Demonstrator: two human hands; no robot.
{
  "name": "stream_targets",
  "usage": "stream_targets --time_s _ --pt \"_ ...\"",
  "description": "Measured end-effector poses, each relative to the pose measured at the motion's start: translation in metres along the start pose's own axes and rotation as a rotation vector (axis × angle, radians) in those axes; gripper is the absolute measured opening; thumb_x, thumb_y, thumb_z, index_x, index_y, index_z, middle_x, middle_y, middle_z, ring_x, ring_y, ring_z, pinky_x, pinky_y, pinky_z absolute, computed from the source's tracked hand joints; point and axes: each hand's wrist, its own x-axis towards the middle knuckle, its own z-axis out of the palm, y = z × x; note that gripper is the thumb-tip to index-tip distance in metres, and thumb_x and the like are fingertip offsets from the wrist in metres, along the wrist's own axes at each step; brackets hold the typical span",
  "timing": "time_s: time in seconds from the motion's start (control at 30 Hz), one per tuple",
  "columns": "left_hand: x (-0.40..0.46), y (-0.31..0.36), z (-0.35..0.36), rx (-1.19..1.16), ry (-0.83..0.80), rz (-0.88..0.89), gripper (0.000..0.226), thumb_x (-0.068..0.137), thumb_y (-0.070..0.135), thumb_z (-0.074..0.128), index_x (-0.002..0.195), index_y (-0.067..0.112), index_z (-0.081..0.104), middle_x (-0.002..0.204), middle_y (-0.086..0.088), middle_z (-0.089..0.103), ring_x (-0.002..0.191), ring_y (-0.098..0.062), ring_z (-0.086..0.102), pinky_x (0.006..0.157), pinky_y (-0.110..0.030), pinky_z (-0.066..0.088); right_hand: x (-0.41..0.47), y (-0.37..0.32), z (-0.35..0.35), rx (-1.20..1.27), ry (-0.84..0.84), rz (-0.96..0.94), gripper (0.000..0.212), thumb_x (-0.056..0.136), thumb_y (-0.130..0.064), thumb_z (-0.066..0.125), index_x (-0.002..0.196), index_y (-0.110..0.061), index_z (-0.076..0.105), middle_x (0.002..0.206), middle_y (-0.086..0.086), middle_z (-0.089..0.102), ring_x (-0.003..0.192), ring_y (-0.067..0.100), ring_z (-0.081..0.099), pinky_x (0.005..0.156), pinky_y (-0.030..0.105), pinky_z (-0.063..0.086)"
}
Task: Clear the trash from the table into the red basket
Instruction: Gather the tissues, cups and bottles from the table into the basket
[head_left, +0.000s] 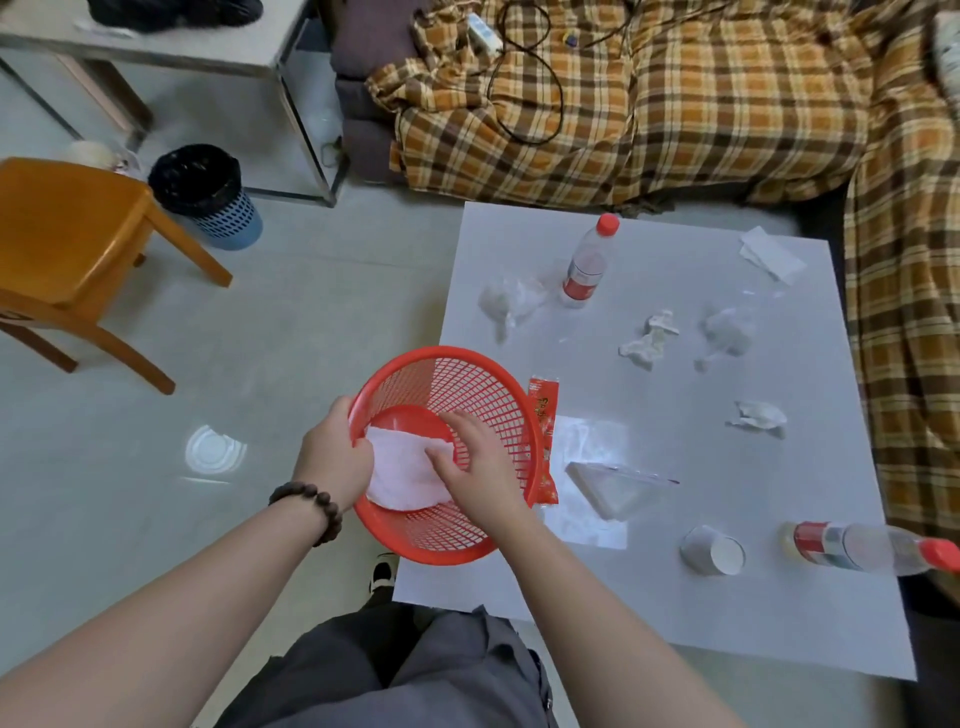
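The red mesh basket (467, 384) is held tilted at the white table's (727, 613) left edge. My left hand (332, 457) grips its left rim. My right hand (472, 457) is inside the basket, fingers resting on a white paper towel (400, 467) lying in it. On the table lie a red wrapper (543, 410), a clear plastic package (613, 488), a tipped paper cup (711, 551), a lying bottle (872, 548), an upright bottle (589, 260), crumpled tissues (649, 340) (758, 415), plastic bags (509, 301) (727, 330) and a flat paper (771, 254).
A plaid-covered sofa (701, 104) runs behind and right of the table. An orange chair (67, 249) and a blue bin with a black liner (208, 197) stand on the floor at left. My grey-trousered legs (415, 675) are at the table's near corner.
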Motion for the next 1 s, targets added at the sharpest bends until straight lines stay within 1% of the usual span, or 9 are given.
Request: stream_targets --time_s 0.1,0.2,0.3,0.47,0.7,0.8,0.87,0.93,1.0 --pt "0.004 -0.01 -0.004 0.045 0.056 -0.074 0.031 0.084 -0.002 0.043 0.111 0.009 0.054 0.095 -0.018 0.063 0.08 -0.032 0.053 0.069 -0.031 0.037 -0.007 0.01 -0.012 0.011 0.087 -0.004 0.044 0.09 -0.034 0.058 0.132 -0.024 0.051 0.141 -0.003 0.047 0.131 0.01 0.038 0.108 0.027 0.029" --pt "0.007 -0.022 -0.008 0.073 0.11 -0.128 0.041 0.081 -0.005 0.041 0.119 0.007 0.051 0.102 -0.024 0.062 0.089 -0.04 0.056 0.072 -0.034 0.038 -0.013 0.031 -0.019 0.029 0.12 0.033 0.043 0.089 -0.036 0.058 0.13 -0.027 0.05 0.138 -0.008 0.045 0.128 0.007 0.039 0.104 0.034 0.041" --pt "0.01 -0.033 -0.01 0.086 0.142 -0.151 0.045 0.082 -0.005 0.04 0.123 0.008 0.051 0.107 -0.023 0.061 0.096 -0.041 0.056 0.074 -0.035 0.038 -0.012 0.068 -0.019 -0.014 0.148 0.151 0.049 0.087 -0.034 0.062 0.132 -0.025 0.047 0.147 -0.002 0.036 0.134 0.013 0.032 0.101 0.017 0.033" --pt "0.016 -0.054 -0.007 0.115 0.175 -0.134 0.034 0.083 -0.002 0.044 0.114 0.01 0.054 0.093 -0.013 0.059 0.084 -0.034 0.054 0.072 -0.034 0.037 0.018 0.136 -0.008 -0.129 0.112 0.354 0.071 0.081 -0.034 0.068 0.144 -0.022 0.035 0.157 0.002 0.017 0.142 0.023 0.022 0.113 0.044 0.029" --pt "0.012 -0.081 0.001 0.052 0.143 -0.157 0.031 0.083 0.007 0.049 0.095 0.035 0.051 0.081 0.014 0.06 0.072 -0.012 0.058 0.063 -0.035 0.048 0.067 0.199 0.024 -0.491 -0.059 0.382 0.084 0.083 -0.041 0.063 0.149 -0.026 0.014 0.16 0.008 -0.009 0.146 0.033 -0.001 0.117 0.05 0.012" --pt "0.01 -0.087 0.008 0.039 0.112 -0.181 0.032 0.084 0.006 0.049 0.098 0.034 0.052 0.081 0.015 0.059 0.071 -0.007 0.057 0.055 -0.027 0.043 0.066 0.207 0.035 -0.548 -0.005 0.348 0.066 0.087 -0.038 0.059 0.145 -0.025 0.029 0.16 0.01 0.003 0.145 0.036 0.002 0.115 0.049 0.014" --pt "0.008 -0.089 0.011 0.043 0.081 -0.199 0.032 0.085 0.005 0.049 0.101 0.032 0.053 0.08 0.014 0.059 0.071 -0.009 0.057 0.055 -0.026 0.042 0.059 0.209 0.035 -0.509 0.081 0.296 0.044 0.09 -0.027 0.057 0.133 -0.023 0.047 0.156 0.008 0.025 0.14 0.033 0.018 0.109 0.043 0.027" --pt "0.006 -0.091 0.011 0.052 0.067 -0.216 0.03 0.086 0.007 0.049 0.103 0.031 0.053 0.081 0.008 0.06 0.072 -0.017 0.058 0.061 -0.032 0.046 0.054 0.207 0.033 -0.468 0.112 0.279 0.03 0.093 -0.017 0.049 0.122 -0.019 0.057 0.142 0.004 0.045 0.127 0.028 0.032 0.093 0.037 0.039" --pt "0.004 -0.092 0.008 0.046 0.062 -0.232 0.028 0.087 0.008 0.048 0.103 0.03 0.053 0.082 0.004 0.061 0.075 -0.023 0.059 0.065 -0.036 0.049 0.052 0.2 0.029 -0.399 0.087 0.335 0.031 0.089 -0.004 0.045 0.112 -0.016 0.062 0.12 0.002 0.055 0.114 0.026 0.04 0.078 0.03 0.037"
